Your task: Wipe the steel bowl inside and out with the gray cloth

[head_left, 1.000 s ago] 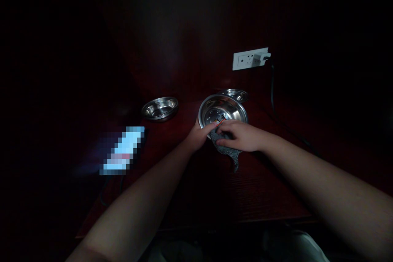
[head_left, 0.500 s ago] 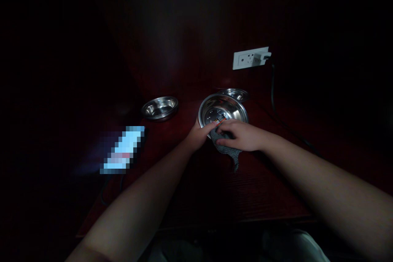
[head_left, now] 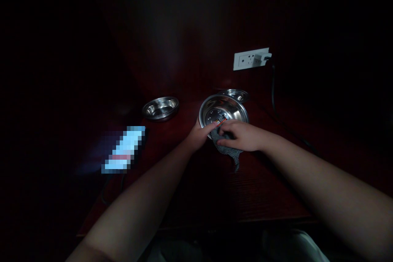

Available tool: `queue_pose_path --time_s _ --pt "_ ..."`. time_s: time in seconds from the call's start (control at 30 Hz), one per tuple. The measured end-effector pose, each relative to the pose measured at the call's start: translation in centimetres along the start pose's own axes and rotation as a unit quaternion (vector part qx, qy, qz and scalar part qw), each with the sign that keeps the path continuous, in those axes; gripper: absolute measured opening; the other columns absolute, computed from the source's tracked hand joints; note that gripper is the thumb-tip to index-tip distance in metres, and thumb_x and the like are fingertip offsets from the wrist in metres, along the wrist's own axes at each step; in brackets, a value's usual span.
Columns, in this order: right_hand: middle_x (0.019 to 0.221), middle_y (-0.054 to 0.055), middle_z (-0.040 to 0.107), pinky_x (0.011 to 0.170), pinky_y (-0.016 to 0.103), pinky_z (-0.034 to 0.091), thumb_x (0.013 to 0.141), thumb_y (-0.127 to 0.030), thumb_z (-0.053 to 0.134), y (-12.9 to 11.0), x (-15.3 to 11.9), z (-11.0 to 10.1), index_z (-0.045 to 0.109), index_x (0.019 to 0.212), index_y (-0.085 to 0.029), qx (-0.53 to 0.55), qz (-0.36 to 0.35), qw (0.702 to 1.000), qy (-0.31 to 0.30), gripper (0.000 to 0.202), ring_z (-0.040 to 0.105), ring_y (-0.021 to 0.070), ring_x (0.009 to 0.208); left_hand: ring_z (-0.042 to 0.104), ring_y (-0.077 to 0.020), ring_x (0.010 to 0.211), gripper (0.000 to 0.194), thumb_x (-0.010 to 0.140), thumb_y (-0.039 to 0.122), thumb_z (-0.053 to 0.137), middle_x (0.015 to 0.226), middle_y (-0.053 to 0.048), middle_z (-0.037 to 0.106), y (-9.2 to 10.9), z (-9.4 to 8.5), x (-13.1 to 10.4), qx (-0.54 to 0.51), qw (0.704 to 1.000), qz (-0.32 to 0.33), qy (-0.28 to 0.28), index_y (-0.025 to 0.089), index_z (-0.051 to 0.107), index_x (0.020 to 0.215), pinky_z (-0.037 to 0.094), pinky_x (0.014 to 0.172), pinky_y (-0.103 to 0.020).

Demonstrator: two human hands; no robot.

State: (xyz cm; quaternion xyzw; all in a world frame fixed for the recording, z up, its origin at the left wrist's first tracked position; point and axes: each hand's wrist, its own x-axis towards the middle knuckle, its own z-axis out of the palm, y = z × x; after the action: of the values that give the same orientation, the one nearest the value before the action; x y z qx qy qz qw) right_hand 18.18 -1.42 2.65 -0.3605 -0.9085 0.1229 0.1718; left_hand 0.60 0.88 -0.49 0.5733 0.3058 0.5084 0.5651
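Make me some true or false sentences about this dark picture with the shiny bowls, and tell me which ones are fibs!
1. The left grip holds a shiny bowl by its edge. True.
2. Everything is brightly lit. False: most of the scene is dark.
3. A pixelated screen glows to the left of the left forearm. True.
4. There is just one metal dish here. False: a second bowl stands farther left, and a shallow dish shows partly behind the held one.
5. The right grip is at a grey patterned piece. True.
6. Nothing is plugged in. False: a plug sits in a white socket.
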Motion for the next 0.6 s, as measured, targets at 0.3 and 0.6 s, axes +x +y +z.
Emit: queue_pose_path --time_s 0.3,0.6 --pt "0.088 0.008 0.062 0.08 0.035 0.043 0.087 -0.041 0.053 0.01 -0.03 -0.1 0.062 0.087 -0.017 0.008 -0.028 1.0 -0.002 0.026 0.055 0.0193 0.085 0.054 -0.0276 0.112 0.037 0.07 0.029 0.068 0.099 -0.009 0.067 0.06 0.01 -0.04 -0.005 1.0 -0.009 0.003 0.015 0.061 0.103 0.035 0.102 -0.047" --pt "0.091 0.007 0.063 0.08 0.036 0.043 0.079 -0.041 0.063 -0.05 -0.25 -0.48 0.063 0.089 -0.018 0.007 -0.035 0.999 -0.01 0.025 0.055 0.0207 0.087 0.053 -0.0281 0.113 0.05 0.071 0.03 0.067 0.102 -0.01 0.066 0.16 -0.06 -0.12 0.011 1.0 0.0 0.004 0.016 0.056 0.118 0.036 0.101 -0.047"
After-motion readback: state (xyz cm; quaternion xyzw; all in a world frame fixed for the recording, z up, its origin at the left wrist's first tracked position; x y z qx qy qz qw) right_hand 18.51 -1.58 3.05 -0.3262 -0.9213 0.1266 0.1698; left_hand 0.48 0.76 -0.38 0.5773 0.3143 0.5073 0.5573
